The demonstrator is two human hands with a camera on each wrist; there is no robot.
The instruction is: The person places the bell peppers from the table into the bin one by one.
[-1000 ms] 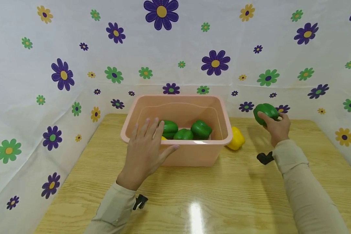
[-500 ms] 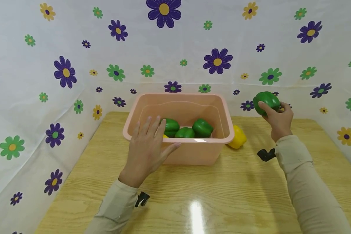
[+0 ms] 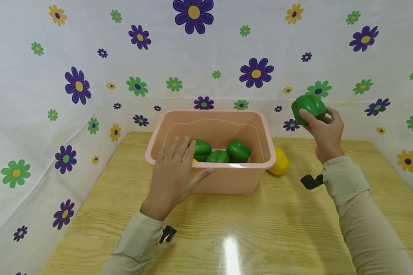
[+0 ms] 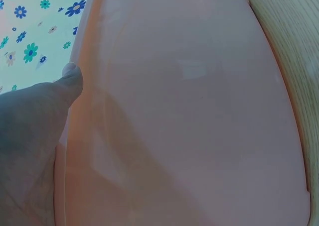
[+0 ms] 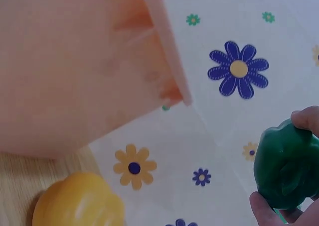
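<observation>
My right hand [image 3: 328, 131] grips a green bell pepper [image 3: 308, 109] in the air, up and to the right of the pink plastic bin [image 3: 223, 179]. In the right wrist view, thumb and fingertips hold the green pepper [image 5: 285, 169] from either side. My left hand [image 3: 172, 175] lies with straight fingers over the bin's front rim at its left end. In the left wrist view the thumb [image 4: 73, 79] rests along the rim beside the bin's long wall [image 4: 199, 111]. Several green peppers [image 3: 238, 151] lie inside the bin, with a sliver of something yellow by my left fingers.
A yellow bell pepper [image 3: 279, 162] lies on the wooden table [image 3: 261, 229] against the bin's right side, partly hidden by it. Behind the table hangs a white cloth [image 3: 220, 49] printed with flowers, which also runs along both sides.
My right hand has lifted the green pepper higher above the table, and lately a little to the left. The left hand keeps its place on the rim.
</observation>
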